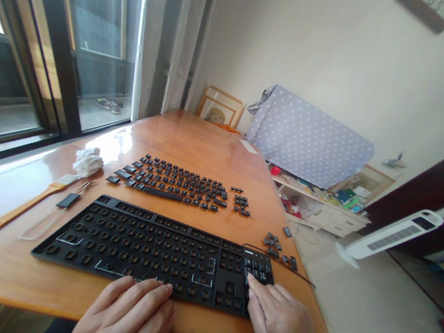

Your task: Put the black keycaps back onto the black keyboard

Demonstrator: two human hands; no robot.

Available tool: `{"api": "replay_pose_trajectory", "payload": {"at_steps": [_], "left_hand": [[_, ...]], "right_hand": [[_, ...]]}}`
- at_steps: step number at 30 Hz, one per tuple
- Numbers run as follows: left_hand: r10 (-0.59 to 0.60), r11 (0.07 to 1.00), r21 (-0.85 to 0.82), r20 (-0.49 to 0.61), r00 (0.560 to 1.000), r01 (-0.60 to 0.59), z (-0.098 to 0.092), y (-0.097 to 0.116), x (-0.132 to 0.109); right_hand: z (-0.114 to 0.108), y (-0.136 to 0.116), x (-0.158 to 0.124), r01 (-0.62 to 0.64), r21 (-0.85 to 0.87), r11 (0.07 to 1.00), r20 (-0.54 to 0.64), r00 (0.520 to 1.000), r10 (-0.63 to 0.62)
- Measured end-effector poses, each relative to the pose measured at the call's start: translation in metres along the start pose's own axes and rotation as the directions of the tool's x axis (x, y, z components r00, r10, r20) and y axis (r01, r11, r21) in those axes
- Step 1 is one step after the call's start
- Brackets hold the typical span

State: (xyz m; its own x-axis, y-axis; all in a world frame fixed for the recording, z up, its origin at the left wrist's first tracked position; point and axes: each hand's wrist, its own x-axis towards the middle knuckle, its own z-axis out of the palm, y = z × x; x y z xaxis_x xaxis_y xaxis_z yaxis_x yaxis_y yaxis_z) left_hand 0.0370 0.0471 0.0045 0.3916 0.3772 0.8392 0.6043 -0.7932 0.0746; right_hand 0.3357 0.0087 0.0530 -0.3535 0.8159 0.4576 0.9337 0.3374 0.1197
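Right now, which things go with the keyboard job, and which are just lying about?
Probably the job:
- keyboard, under both hands
- loose keys
- brush
- wire tool
- maybe the white wad

Seemingly just about:
- fan
- dotted cloth
- shoes
- white strip

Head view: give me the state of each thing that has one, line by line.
Keyboard: mostly bare sockets, some number pad keys fitted
Loose keycaps: spread out in groups
Brush: lying flat
White wad: crumpled
Black-gripped wire tool: lying flat
Left hand: fingers curled, at keyboard's front edge
Right hand: fingers at number pad
Polka-dot cover: draped
Tower fan: standing; running, cannot tell
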Motion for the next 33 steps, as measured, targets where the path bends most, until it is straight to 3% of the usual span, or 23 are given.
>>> {"api": "replay_pose_trajectory", "payload": {"at_steps": [16, 25, 33], "left_hand": [[-0.036, 0.999, 0.004, 0.013, 0.999, 0.036, 0.002, -0.001, -0.004], [-0.013, 1.0, 0.017, 0.018, 1.0, 0.013, 0.004, -0.001, -0.003], [-0.018, 1.0, 0.025, -0.001, 1.0, 0.018, 0.004, 0.0, -0.003]], "right_hand": [[0.007, -0.006, -0.001, -0.066, 0.013, 0.998, -0.008, 0.998, 0.066], [0.003, 0.005, 0.006, -0.315, 0.175, 0.933, 0.167, 0.943, 0.287], [-0.01, 0.015, 0.015, -0.315, 0.175, 0.933, 0.239, 0.933, 0.271]]}}
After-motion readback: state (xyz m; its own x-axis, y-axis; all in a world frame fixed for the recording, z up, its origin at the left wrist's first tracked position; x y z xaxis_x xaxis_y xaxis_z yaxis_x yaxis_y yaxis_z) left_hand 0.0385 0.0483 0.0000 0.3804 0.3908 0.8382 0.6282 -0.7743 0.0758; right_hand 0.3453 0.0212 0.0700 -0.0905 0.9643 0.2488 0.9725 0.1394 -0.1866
